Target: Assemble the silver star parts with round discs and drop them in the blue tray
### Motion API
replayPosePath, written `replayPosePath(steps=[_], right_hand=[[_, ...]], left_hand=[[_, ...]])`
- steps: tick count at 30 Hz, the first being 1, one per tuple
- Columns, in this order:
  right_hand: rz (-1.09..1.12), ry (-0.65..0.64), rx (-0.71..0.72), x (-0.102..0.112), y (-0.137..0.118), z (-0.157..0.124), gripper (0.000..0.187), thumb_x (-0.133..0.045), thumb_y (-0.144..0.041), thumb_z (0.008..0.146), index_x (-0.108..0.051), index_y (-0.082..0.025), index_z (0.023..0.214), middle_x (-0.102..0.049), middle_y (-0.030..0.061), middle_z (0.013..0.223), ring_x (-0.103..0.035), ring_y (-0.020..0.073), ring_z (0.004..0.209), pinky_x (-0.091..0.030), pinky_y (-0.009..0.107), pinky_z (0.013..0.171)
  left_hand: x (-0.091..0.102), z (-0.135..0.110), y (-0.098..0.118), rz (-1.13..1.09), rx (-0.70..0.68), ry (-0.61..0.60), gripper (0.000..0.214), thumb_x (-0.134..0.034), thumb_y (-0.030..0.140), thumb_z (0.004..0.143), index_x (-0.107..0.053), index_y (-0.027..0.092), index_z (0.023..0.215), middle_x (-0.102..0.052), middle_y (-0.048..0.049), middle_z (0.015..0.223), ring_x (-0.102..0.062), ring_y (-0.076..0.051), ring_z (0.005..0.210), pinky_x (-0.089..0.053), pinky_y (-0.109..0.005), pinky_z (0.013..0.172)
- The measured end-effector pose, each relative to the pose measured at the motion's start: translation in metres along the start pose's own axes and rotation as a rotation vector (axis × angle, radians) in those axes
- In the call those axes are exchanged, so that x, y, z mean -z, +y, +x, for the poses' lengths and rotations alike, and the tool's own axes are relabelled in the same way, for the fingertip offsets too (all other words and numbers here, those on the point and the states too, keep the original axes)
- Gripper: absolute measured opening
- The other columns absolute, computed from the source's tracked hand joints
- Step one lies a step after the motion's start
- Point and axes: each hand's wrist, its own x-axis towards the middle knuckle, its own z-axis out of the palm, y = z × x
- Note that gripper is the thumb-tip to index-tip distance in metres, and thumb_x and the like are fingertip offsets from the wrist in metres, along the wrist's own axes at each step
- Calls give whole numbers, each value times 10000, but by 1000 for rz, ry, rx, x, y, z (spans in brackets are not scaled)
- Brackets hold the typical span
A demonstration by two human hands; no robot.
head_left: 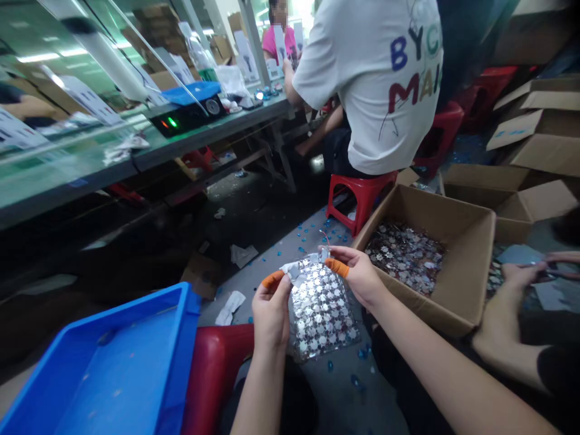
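My left hand (272,311), an orange finger cover on one finger, is closed in a pinch on a crumpled white scrap (294,275) that looks like paper or film. My right hand (360,278), also with an orange cover, pinches a small pale piece (324,255) from which a thin reddish wire seems to stick up. Just below and between both hands is a silvery sheet (324,311) of star-shaped metallic pieces in rows. Its upper edge is partly hidden by the fingers and the scrap, so I cannot tell whether either hand grips it.
A blue bin (176,356) stands left, beside a red stool (217,356). At right, a cardboard box (466,260) holds many small star-shaped pieces. A person in a white shirt (362,78) sits ahead by a workbench (149,142). Another person's hands (521,275) work at far right.
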Motion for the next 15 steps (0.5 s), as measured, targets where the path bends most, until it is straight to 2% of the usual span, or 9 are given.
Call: replayPosePath(steps=[2, 4, 8, 10, 12, 15], right_hand=[[171, 45, -44, 1, 0, 5, 481, -951, -391, 564, -791, -201, 976, -778, 70, 961, -690, 214, 917, -537, 340, 864], [247, 69, -85, 2, -1, 6, 463, -965, -368, 536, -800, -202, 936, -784, 73, 965, -694, 199, 884, -538, 317, 842], [308, 86, -143, 1, -6, 3, 461, -981, -292, 497, -812, -201, 917, -787, 70, 954, -656, 143, 742, -528, 240, 680], [320, 88, -166, 0, -5, 2, 464, -984, -274, 486, -816, -194, 911, -785, 73, 950, -617, 110, 676, -495, 198, 593], [323, 101, -191, -2, -1, 2, 470, -989, -267, 472, -817, -184, 902, -783, 71, 922, -565, 76, 607, -454, 162, 524], [301, 140, -230, -4, 10, 3, 486, -994, -255, 457, -817, -179, 902, -774, 61, 859, -528, 56, 561, -443, 136, 494]], left_hand=[[-1, -2, 9, -2, -29, 18, 509, -985, 337, 448, -731, 155, 850, -721, -29, 849, -677, -135, 817, -541, -244, 824], [-4, -4, 24, 41, -75, 25, 500, -980, 351, 469, -737, 160, 862, -724, -41, 859, -683, -153, 821, -549, -267, 821], [-13, 12, 79, 227, -200, -35, 517, -951, 405, 516, -738, 147, 909, -734, -77, 881, -692, -190, 809, -559, -311, 798], [-14, 37, 116, 432, -270, -90, 550, -920, 461, 538, -734, 141, 945, -741, -92, 899, -699, -207, 817, -559, -315, 784], [-7, 74, 155, 707, -316, -120, 584, -869, 531, 572, -729, 147, 989, -748, -97, 929, -707, -218, 824, -561, -310, 760], [24, 140, 207, 893, -289, -61, 604, -888, 501, 509, -730, 127, 957, -745, -102, 856, -703, -233, 759, -556, -313, 688]])
